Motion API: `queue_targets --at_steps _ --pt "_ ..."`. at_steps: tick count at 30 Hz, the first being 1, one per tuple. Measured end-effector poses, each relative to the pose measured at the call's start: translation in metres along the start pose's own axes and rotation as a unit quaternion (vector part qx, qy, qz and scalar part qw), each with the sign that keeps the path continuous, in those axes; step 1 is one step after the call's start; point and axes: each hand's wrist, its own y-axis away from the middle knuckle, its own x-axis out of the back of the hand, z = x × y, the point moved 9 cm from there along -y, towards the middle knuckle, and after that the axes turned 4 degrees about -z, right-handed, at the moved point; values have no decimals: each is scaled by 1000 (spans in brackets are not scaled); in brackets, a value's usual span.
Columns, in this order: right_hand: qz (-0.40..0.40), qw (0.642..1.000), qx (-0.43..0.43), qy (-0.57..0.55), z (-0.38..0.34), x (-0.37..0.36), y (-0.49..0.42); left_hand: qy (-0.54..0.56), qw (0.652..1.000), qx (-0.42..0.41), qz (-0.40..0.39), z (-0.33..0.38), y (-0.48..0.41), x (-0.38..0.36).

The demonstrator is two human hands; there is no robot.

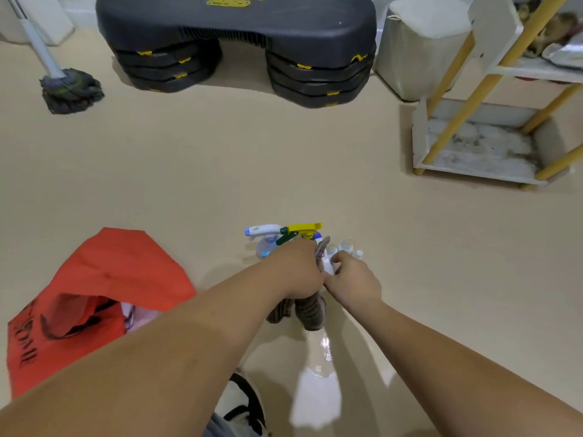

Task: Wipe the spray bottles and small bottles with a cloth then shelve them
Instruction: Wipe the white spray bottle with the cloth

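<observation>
Two bare forearms reached from the bottom edge toward the lower middle of the head view, where the hands met over a cluster of bottles on the beige floor [284, 168]. The left hand [296, 269] had its fingers curled round a striped cloth [307, 313], whose loose end hung below the wrist down to the floor. The right hand [353, 279], just beside it, held a small white bottle [328, 267] with bent fingers, and the cloth was pressed against that bottle's left side. Right behind the left hand stood a blue-and-white spray bottle [263, 234] and a yellow-and-green spray bottle [303, 230], close together and upright. A few more small bottles [347, 246] stood just past the right hand's fingertips; how many could not be told. The shelf [420, 137], white trays on yellow poles, stood well apart at the right edge, and its stained lowest tray held no bottles. An orange bag [110, 279] lay at the lower left, partly under the left forearm. A mop [71, 89] rested at the upper left, a black step platform [236, 36] filled the top centre, and a white box [419, 58] sat between it and the shelf.
</observation>
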Motion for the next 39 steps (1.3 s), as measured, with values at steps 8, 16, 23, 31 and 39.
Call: queue_targets --at_steps 8,16,23,31,39 --pt "7 994 89 -65 -3 0 5 -68 997 19 -28 -2 4 4" --pt "9 985 143 -92 -31 87 61 92 987 15 130 5 43 53" --pt "-22 969 195 -151 -66 206 144 223 961 -126 107 72 106 58" --pt "-26 915 219 -337 -76 295 184 265 896 -238 266 154 175 116" --pt "29 928 174 -329 -54 285 177 195 875 -226 381 174 184 128"
